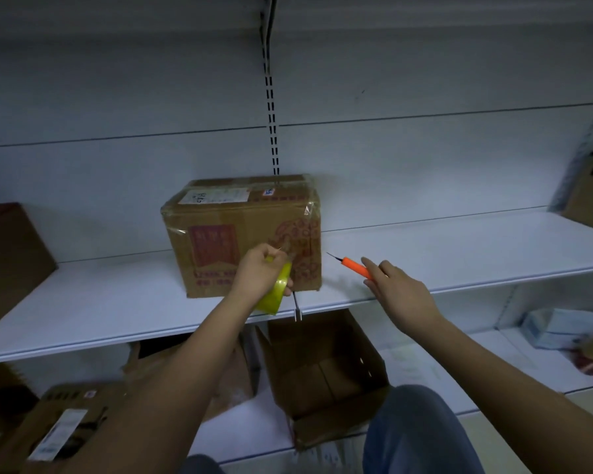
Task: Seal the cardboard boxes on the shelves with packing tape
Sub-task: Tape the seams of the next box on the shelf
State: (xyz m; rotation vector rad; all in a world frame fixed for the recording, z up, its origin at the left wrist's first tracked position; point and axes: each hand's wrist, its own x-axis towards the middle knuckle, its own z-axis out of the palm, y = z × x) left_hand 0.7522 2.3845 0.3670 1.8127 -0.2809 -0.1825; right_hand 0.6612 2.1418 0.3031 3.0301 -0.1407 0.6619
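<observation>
The white shelf [459, 248] is carrying the closed cardboard box [243, 234]; its contents are not showing. The left hand [259, 271] is gripping the yellow tape roll [276, 292] against the box front. The right hand [396, 289] is curling around the orange cutter [356, 266]

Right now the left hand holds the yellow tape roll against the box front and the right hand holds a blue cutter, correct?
Not quite: the head view shows the cutter in the right hand is orange, not blue. The left hand does hold the yellow tape roll against the box front.
</observation>
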